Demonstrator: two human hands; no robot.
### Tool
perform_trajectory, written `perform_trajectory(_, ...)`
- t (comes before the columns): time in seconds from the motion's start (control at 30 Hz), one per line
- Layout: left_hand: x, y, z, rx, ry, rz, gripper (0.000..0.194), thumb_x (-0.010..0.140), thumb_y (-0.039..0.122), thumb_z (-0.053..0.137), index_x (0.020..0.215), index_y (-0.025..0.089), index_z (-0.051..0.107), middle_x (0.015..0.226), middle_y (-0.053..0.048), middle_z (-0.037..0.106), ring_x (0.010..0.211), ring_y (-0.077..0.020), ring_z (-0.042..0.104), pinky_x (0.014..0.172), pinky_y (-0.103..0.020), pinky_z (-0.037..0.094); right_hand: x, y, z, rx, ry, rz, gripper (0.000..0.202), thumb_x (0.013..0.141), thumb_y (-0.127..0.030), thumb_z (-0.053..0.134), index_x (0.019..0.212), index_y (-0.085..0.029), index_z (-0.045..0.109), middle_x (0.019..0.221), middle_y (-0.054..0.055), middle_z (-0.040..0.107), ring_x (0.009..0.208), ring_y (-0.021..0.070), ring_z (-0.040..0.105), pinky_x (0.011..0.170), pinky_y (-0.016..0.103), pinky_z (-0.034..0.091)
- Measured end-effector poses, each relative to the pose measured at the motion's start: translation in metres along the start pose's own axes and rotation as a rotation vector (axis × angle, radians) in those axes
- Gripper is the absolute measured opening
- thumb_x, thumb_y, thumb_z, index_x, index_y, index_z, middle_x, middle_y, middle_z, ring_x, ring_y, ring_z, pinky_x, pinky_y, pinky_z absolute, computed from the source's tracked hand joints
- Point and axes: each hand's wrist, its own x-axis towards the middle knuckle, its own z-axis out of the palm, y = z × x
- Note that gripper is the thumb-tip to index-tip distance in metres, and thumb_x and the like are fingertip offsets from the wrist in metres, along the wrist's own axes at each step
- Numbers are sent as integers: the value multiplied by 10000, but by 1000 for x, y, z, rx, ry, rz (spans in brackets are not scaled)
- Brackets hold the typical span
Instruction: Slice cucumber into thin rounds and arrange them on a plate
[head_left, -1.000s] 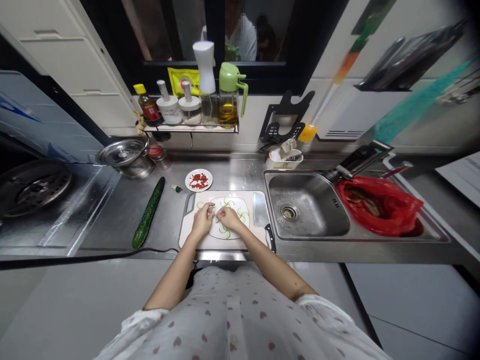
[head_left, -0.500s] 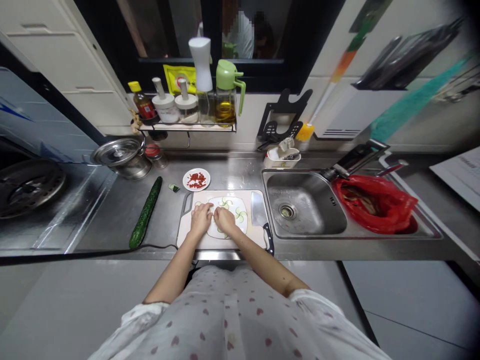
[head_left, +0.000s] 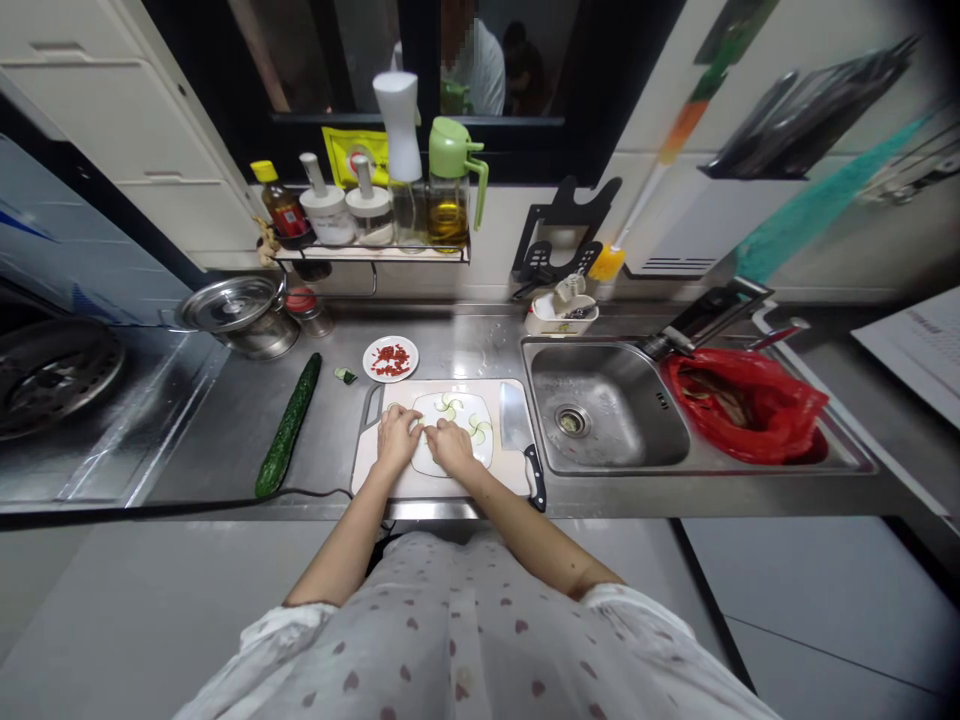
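Note:
A white squarish plate [head_left: 463,460] lies on the cutting board [head_left: 386,485]. Thin cucumber slices [head_left: 478,430] are set on it in small curved fans. Over the plate's left part, my left hand [head_left: 397,438] has its fingers bent and closed at a cucumber slice, mostly hidden by the fingers. Close beside it, my right hand [head_left: 450,447] pinches at the same spot, its fingertips on the slices there. A kitchen knife [head_left: 514,418] rests along the board's right side, handle towards me. Left of the board is a whole cucumber [head_left: 289,425].
Behind the board stands a small plate [head_left: 369,362] of chopped red pieces, with a cucumber end [head_left: 346,375] beside it. The sink [head_left: 607,410] is at right, with a red plastic bag [head_left: 780,410]. A steel pot [head_left: 259,325] and a bottle shelf [head_left: 375,253] are farther back.
Both hands stay over the plate's left part. My left fingers have shifted slightly and my right hand has turned a little, its fingers less bunched. The view has moved slightly.

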Motion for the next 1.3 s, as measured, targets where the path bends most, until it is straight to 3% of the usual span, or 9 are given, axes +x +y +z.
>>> perform_trajectory(0.77, -3, -2, 3, -12, 15, 6, 246, 810, 278, 550, 1022, 239, 668, 994, -78, 508, 973, -240, 490, 900, -372, 393, 1, -13, 19, -90, 45, 22, 331, 948, -178, 322, 1120, -137, 602, 978, 148, 654, 913, 225, 607, 729, 321, 427)
perform_trajectory(1.3, -3, -1, 2, -35, 10, -9, 222, 805, 261, 552, 991, 234, 668, 987, -77, 525, 993, -245, 501, 909, -377, 396, 3, -20, 5, -125, -4, -18, 298, 889, -66, 380, 1071, -102, 614, 991, 174, 670, 949, 234, 619, 755, 317, 437)
